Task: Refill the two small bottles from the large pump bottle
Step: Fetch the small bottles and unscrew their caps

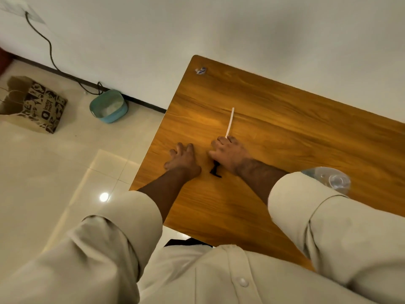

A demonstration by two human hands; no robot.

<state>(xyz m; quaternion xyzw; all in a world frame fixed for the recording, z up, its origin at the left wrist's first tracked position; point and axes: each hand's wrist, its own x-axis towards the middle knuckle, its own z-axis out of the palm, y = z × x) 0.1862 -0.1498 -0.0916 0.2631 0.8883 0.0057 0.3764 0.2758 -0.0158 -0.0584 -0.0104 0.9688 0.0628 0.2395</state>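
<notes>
My right hand [229,153] rests on the wooden table [285,132], closed over a pump removed from its bottle. The pump's white dip tube [230,122] sticks out past my fingers toward the wall, and its black head [215,170] shows under my wrist. A clear bottle [331,179] with an open mouth stands on the table to the right, partly hidden by my right sleeve. My left hand [183,159] lies flat on the table near its left edge, fingers apart and holding nothing. I cannot make out any small bottle for certain.
A small clear and blue item [200,70] lies at the table's far left corner. On the tiled floor to the left stand a teal tub [109,106] and a printed paper bag [35,104]. A cable [49,47] runs down the wall.
</notes>
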